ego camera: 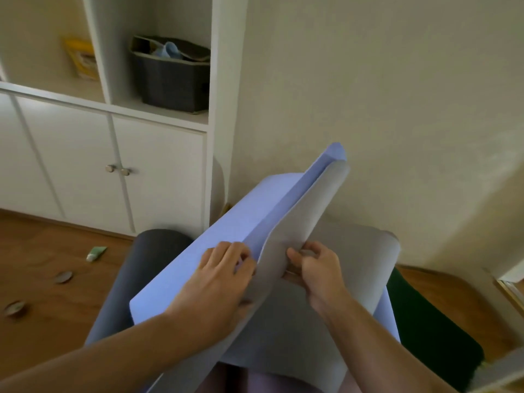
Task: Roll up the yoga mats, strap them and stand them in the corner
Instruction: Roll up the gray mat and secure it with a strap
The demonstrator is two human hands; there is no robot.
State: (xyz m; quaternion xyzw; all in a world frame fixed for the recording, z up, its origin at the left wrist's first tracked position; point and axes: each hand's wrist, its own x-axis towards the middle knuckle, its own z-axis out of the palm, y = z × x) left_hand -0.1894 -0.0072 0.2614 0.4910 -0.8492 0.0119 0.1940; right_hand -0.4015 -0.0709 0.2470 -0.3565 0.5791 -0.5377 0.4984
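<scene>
Pictured from above: two hands close together on a two-sided mat (286, 214), lilac on one face, grey on the other, lifted off the floor and tilted toward the wall (397, 95). Left hand (224, 282) pressed on the lilac face with fingers curled over the fold, apparently to pin the layers. Right hand (317, 268) clamped on the grey edge, thumb and fingers pinching it, likely to pull that edge tight and begin the roll. Mat doubled over loosely, not yet a cylinder; no strap visible anywhere.

Underneath, a dark grey mat (136, 279) flat on the wood floor (42, 265), a dark green mat (431, 321) at right, both unrolled. Corner beside the cabinet (113, 165) near at hand, probably where the rolls are meant to stand.

Also in shot: a dark basket (170, 78) in an open shelf bay, a yellow packet (80, 58) one bay left, a small tube (96, 253) and two round lids (63, 277) on the floor. Task judged at an early stage.
</scene>
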